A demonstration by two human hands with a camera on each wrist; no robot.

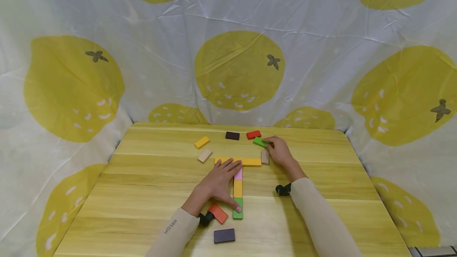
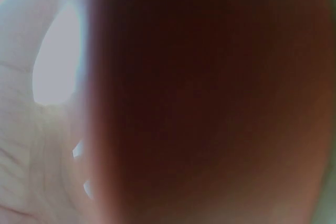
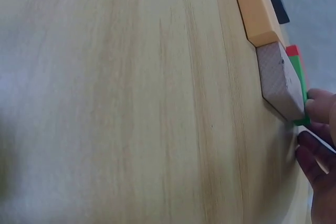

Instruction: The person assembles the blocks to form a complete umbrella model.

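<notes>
My left hand [image 1: 217, 183] lies spread over blocks laid in a T, its fingertips at the yellow crossbar [image 1: 252, 162] and its thumb on the green block [image 1: 238, 214] at the stem's bottom. A pink block [image 1: 238, 174] and a yellow block [image 1: 238, 188] make up the rest of the visible stem. My right hand [image 1: 281, 153] pinches the near end of another green block [image 1: 259, 142] at the back right. Just in front stands a pale wooden block [image 1: 265, 157], against the crossbar's right end; the right wrist view shows it [image 3: 278, 77] close up. Blurred skin fills the left wrist view.
A red block [image 1: 254, 135] and a black block [image 1: 233, 135] lie at the back. To the left are a yellow block [image 1: 202, 142] and a beige block [image 1: 205, 156]. Near my left wrist lie an orange-red block [image 1: 218, 213] and a dark grey block [image 1: 224, 236]. A lemon-print cloth [image 1: 239, 19] hangs behind the wooden table [image 1: 150, 193].
</notes>
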